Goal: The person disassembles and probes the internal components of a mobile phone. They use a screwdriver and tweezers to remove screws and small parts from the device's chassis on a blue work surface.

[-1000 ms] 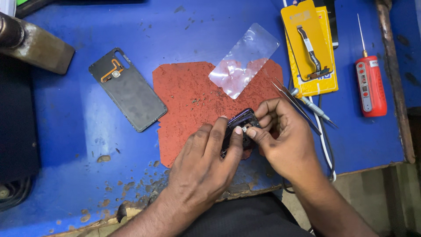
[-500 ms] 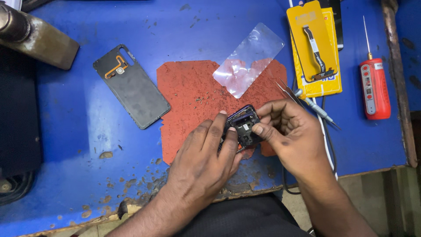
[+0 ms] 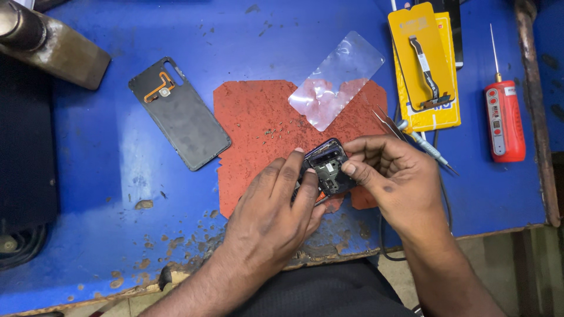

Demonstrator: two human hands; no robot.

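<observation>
Spanning most of the view, a worn blue tabletop (image 3: 106, 176) carries everything. Red mat (image 3: 258, 129) at centre, a scatter of tiny screws (image 3: 276, 130) on it. Dark back cover (image 3: 179, 114) lies flat, left of the mat. Yellow packet (image 3: 424, 70) with a flex cable, far right of the mat; red screwdriver (image 3: 504, 120) beyond it, near the edge. Clear film (image 3: 335, 79) overlaps the mat's upper right corner. Tweezers (image 3: 388, 122) lie just above the right hand. Both hands meet over the mat's lower right part. Left hand (image 3: 267, 214) has its fingers (image 3: 294, 170) closed on the phone (image 3: 328, 167) from the left side, thumb hidden. Right hand (image 3: 399, 176) pinches the phone's right edge, thumb tip pressed to the open internals. Phone is lifted and tilted, long axis running from upper right down toward the left palm; most of its length is hidden. Both hands touch it.
</observation>
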